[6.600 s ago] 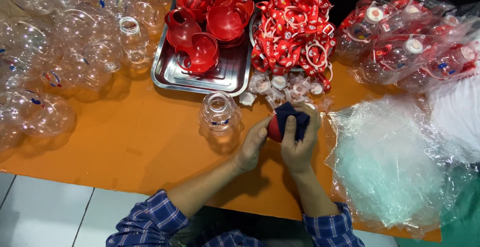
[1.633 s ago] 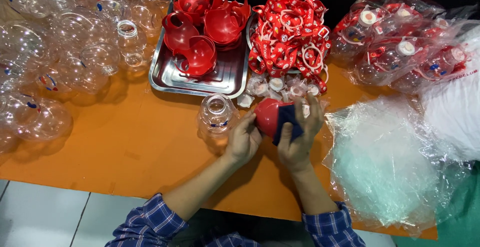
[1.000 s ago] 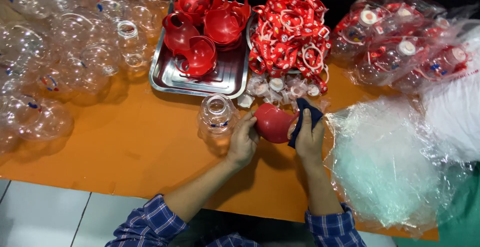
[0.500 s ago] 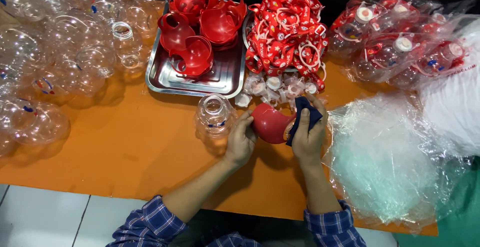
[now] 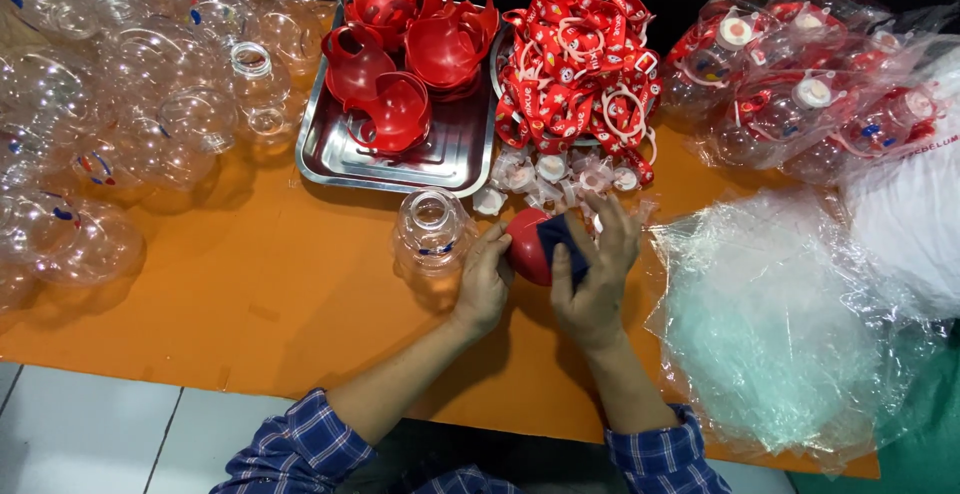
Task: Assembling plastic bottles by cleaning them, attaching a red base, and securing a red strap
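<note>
My left hand [image 5: 484, 284] holds a round red plastic half-shell [image 5: 525, 246] above the orange table [image 5: 250, 304]. My right hand [image 5: 597, 274] presses a dark blue cloth [image 5: 562, 242] against the shell's right side. A clear round plastic bottle [image 5: 430, 234] stands upright just left of my left hand. Small white caps [image 5: 550, 170] lie right behind the shell.
A steel tray [image 5: 440, 159] with several red half-shells [image 5: 400, 114] sits at the back. A heap of red and white straps [image 5: 580, 64] lies to its right. Many clear bottles [image 5: 120, 104] crowd the left; bagged bottles [image 5: 800, 84] and clear plastic bags [image 5: 790, 334] fill the right.
The cloth has gone from covering the shell's top to its right side, then back over its face. Both hands have stayed in the same spot with the shell.
</note>
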